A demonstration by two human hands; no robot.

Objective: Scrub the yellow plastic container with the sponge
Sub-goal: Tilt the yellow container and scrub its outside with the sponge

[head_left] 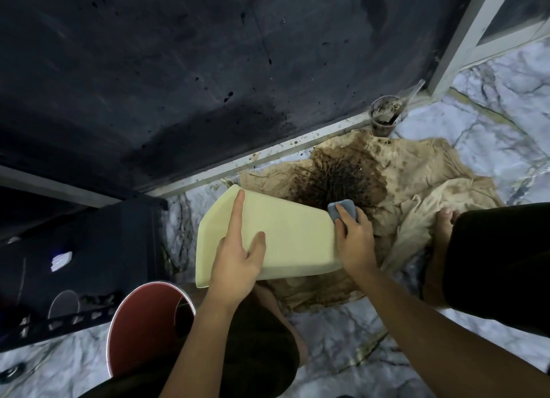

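The pale yellow plastic container point(291, 237) lies on its side above the floor, its wide rim to the left. My left hand point(239, 254) presses flat on its upper wall near the rim, index finger stretched out. My right hand point(354, 237) grips a grey-blue sponge point(342, 210) and holds it against the container's narrow right end. The container's inside is hidden.
A beige cloth point(416, 174) stained with dark dirt lies on the marble floor point(506, 100) under the container. A dirty plastic cup point(385, 114) stands by the dark wall. A red bucket point(143, 323) sits at lower left. My bare foot point(443, 222) rests on the cloth.
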